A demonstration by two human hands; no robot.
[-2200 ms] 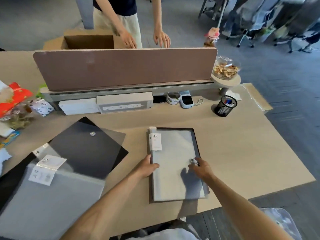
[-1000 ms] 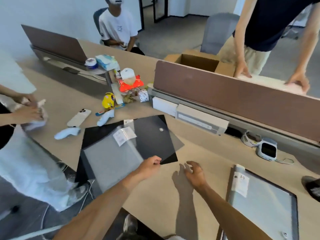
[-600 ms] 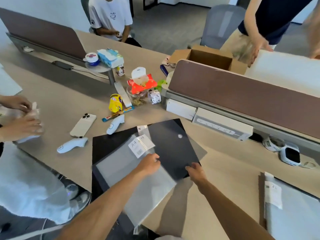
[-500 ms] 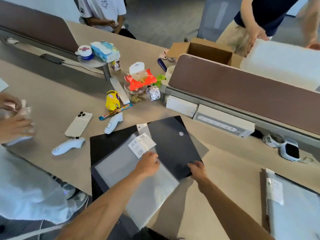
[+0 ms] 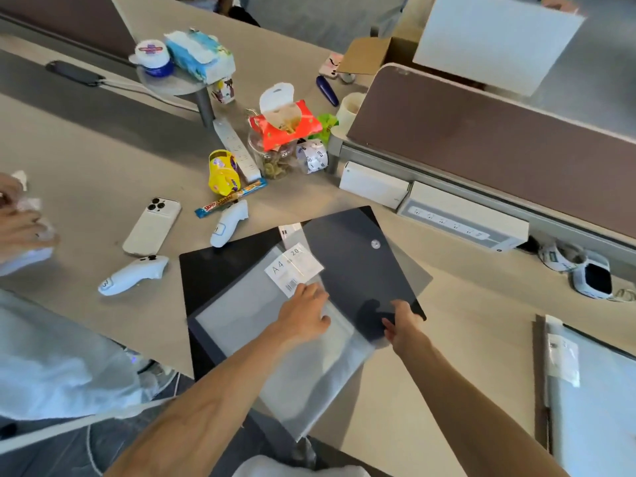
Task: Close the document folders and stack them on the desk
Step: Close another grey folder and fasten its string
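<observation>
An open document folder (image 5: 241, 318) lies at the desk's near edge, its clear sleeves showing a white A4 label. Its dark cover flap (image 5: 347, 270) with a round snap button spreads to the right. My left hand (image 5: 306, 315) rests flat on the clear sleeves just below the label. My right hand (image 5: 401, 325) pinches the flap's near corner, which is lifted slightly. A second folder (image 5: 592, 401), shut, lies at the right edge of the view, partly cut off.
A white phone (image 5: 151, 226), two white controllers (image 5: 132, 274), snack packets and a jar (image 5: 275, 156) crowd the desk behind the open folder. A brown divider (image 5: 481, 139) with a power strip runs along the right. Another person's hands (image 5: 20, 222) are at the left.
I turned from the shut folder to the open one on the left. My left hand settled on its sleeves and my right hand took hold of the flap's corner.
</observation>
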